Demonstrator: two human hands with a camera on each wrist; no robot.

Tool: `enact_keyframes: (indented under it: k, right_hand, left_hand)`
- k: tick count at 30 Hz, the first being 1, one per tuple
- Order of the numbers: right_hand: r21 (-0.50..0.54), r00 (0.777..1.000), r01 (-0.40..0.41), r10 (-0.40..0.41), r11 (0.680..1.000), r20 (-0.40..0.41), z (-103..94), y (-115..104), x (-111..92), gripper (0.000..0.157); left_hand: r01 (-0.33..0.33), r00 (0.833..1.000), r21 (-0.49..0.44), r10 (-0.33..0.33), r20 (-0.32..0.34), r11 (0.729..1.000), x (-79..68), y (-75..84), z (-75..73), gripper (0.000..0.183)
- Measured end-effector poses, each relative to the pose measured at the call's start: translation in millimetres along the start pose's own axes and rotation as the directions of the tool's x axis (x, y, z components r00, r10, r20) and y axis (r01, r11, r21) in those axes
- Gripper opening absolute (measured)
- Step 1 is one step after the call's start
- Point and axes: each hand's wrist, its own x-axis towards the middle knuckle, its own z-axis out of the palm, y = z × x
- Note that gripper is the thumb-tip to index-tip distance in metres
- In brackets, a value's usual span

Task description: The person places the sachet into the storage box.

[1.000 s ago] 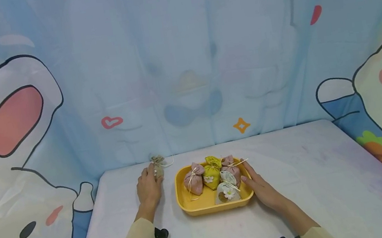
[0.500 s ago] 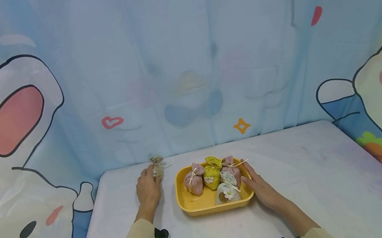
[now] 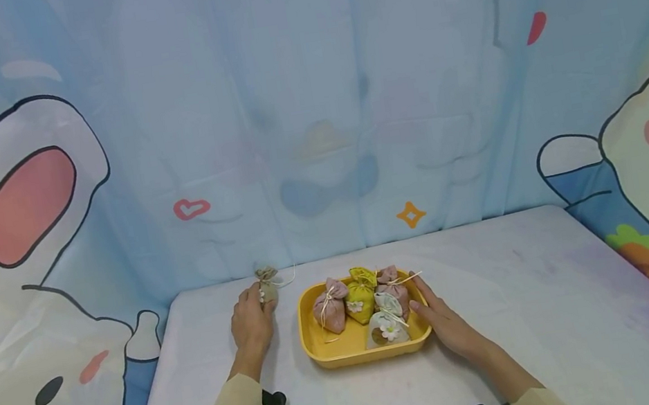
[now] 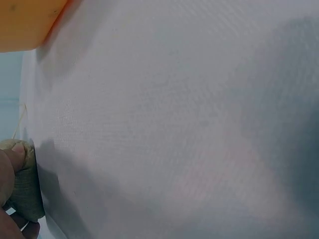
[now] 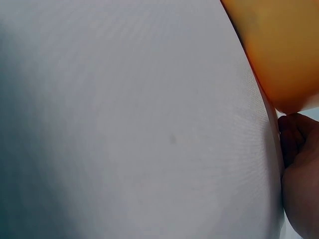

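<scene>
My left hand grips a small beige drawstring sachet near the table's back edge, left of the yellow tray. In the left wrist view the thumb presses on the beige sachet, with fingertips showing below it. Along the tray's right side lies my right hand, fingers fairly straight, the thumb by the rim. Inside the tray sit a pink sachet, a yellow sachet, a second pink sachet and a white sachet with a flower.
A pale cloth covers the table. Behind it hangs a blue curtain with cartoon prints, reaching the table's back edge. Each wrist carries a black device.
Almost nothing differs. My left hand has shifted very slightly left, still holding the beige sachet; the right hand and the tray stay in place.
</scene>
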Motion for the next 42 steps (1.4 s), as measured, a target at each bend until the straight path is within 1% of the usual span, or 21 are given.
enact_keyframes:
  k: [4, 9, 15, 20, 24, 29, 33, 37, 40, 42]
  right_hand:
    - [-0.003, 1.0, -0.001, 0.001, 1.0, 0.001, 0.7, 0, 0, 0.074]
    - [0.014, 1.0, 0.015, -0.015, 1.0, -0.001, 0.5, 2, 1, 0.073]
    - [0.006, 1.0, 0.004, -0.004, 1.0, -0.002, -0.7, 3, 2, 0.074]
    - [0.009, 1.0, 0.006, -0.006, 1.0, -0.003, -0.4, 2, 2, 0.073]
    - [0.003, 1.0, 0.006, -0.006, 1.0, -0.003, 0.1, 3, 2, 0.072]
    - [0.012, 1.0, 0.009, -0.009, 1.0, 0.002, 0.4, 3, 1, 0.072]
    - [0.013, 1.0, 0.012, -0.012, 1.0, 0.004, 0.6, 3, 1, 0.073]
    - [0.005, 1.0, 0.005, -0.005, 1.0, 0.003, 0.8, 1, 0, 0.073]
    - [-0.002, 1.0, 0.0, 0.0, 1.0, 0.003, 0.5, 1, 0, 0.073]
    - [-0.001, 1.0, 0.002, -0.002, 1.0, 0.003, 0.3, 1, 0, 0.073]
  left_hand:
    - [0.002, 1.0, 0.002, -0.002, 0.007, 1.0, -0.8, -0.9, -0.8, 0.056]
    - [-0.017, 1.0, -0.009, 0.017, -0.003, 1.0, -1.2, -1.9, -3.1, 0.053]
    - [-0.058, 0.998, -0.062, 0.057, -0.02, 0.996, -1.1, 2.2, -10.3, 0.051]
    - [-0.115, 0.993, -0.127, 0.111, -0.039, 0.985, 2.1, 12.8, -17.4, 0.051]
    - [-0.166, 0.985, -0.141, 0.158, -0.064, 0.976, 2.5, 23.8, -23.4, 0.051]
    - [-0.185, 0.982, -0.135, 0.177, -0.065, 0.973, 0.5, 35.5, -28.0, 0.05]
    - [-0.197, 0.98, -0.162, 0.188, -0.072, 0.967, -2.3, 43.3, -30.5, 0.05]
    - [-0.243, 0.969, -0.185, 0.229, -0.091, 0.952, -7.0, 51.3, -32.6, 0.052]
    - [-0.291, 0.955, -0.185, 0.274, -0.113, 0.939, -10.4, 57.3, -33.4, 0.053]
    - [-0.331, 0.941, -0.18, 0.311, -0.132, 0.926, -12.9, 61.3, -33.7, 0.053]
